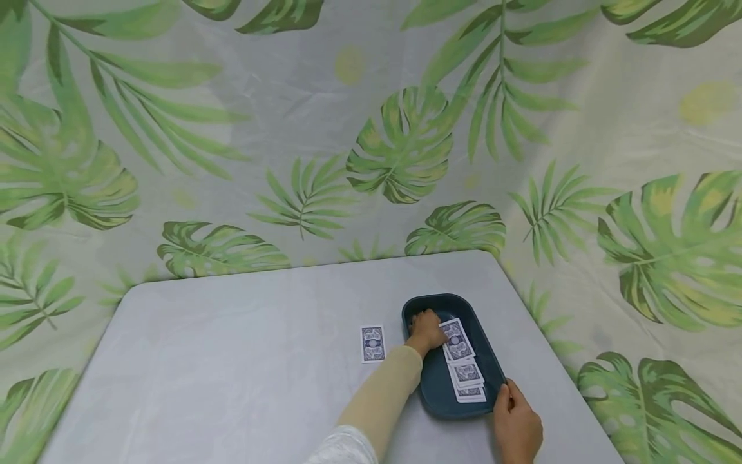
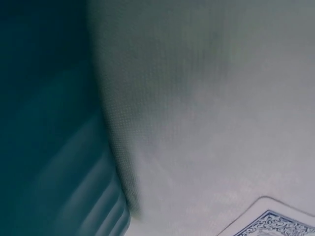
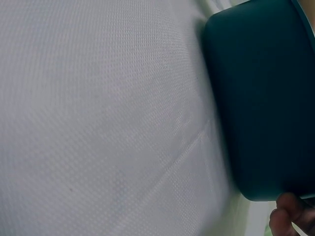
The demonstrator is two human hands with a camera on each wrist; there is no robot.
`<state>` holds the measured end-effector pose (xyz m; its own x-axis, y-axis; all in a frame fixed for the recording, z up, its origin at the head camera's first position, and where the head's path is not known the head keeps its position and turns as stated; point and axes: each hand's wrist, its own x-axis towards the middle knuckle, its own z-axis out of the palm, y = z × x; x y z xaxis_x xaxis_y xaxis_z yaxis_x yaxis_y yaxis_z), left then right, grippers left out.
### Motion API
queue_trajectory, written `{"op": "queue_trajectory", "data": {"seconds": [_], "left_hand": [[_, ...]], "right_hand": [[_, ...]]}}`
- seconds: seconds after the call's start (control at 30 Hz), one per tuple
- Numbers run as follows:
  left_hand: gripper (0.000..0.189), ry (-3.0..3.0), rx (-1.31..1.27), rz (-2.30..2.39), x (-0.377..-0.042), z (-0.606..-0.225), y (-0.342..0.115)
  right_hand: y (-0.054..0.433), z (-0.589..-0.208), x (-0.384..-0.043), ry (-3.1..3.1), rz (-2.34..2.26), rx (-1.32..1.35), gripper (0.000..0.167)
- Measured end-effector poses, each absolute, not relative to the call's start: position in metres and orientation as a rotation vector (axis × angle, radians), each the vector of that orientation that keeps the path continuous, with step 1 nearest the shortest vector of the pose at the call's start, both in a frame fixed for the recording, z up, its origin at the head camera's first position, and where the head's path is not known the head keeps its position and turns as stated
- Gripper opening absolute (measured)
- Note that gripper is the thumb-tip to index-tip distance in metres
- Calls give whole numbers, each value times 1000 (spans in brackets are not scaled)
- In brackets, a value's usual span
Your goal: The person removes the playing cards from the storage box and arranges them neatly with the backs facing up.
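Note:
A dark teal tray (image 1: pixel 437 406) with rounded corners sits toward the right of the table. My right hand (image 1: pixel 517 425) pinches its near right corner; in the right wrist view, fingertips (image 3: pixel 288 206) show at the tray's lower edge. My left hand (image 1: pixel 428 330) reaches into the far left part of the tray, with bent fingers beside the upper playing cards (image 1: pixel 458 341). I cannot tell whether it holds anything. More cards (image 1: pixel 467 374) lie overlapped below these, blue-patterned backs up. The left wrist view shows the tray's ribbed side (image 2: pixel 93 196) close up.
A single face-down playing card (image 1: pixel 373 344) lies on the table just left of the tray; its corner (image 2: pixel 280 223) shows in the left wrist view. The white-covered table (image 1: pixel 203 374) extends to the left. A leaf-patterned cloth (image 1: pixel 301 129) hangs behind it.

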<state>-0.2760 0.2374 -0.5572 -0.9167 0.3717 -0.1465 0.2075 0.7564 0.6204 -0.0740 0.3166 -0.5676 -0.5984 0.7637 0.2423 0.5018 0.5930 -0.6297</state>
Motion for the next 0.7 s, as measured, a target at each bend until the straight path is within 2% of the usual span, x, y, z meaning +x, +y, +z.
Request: {"op": "queue_trajectory", "data": {"seconds": [0.1, 0.2, 0.43, 0.7], "left_hand": [[16, 2659, 398, 1140, -275, -556, 235], [11, 2620, 378, 1341, -274, -556, 232], [13, 2529, 440, 1590, -276, -545, 231], [11, 2421, 521, 1703, -276, -516, 219]], "right_hand": [[317, -568, -74, -2326, 702, -1001, 34], [316, -569, -74, -2328, 701, -1002, 34], [316, -567, -75, -2350, 702, -1020, 35], [315, -565, -75, -2349, 719, -1039, 35]]}}
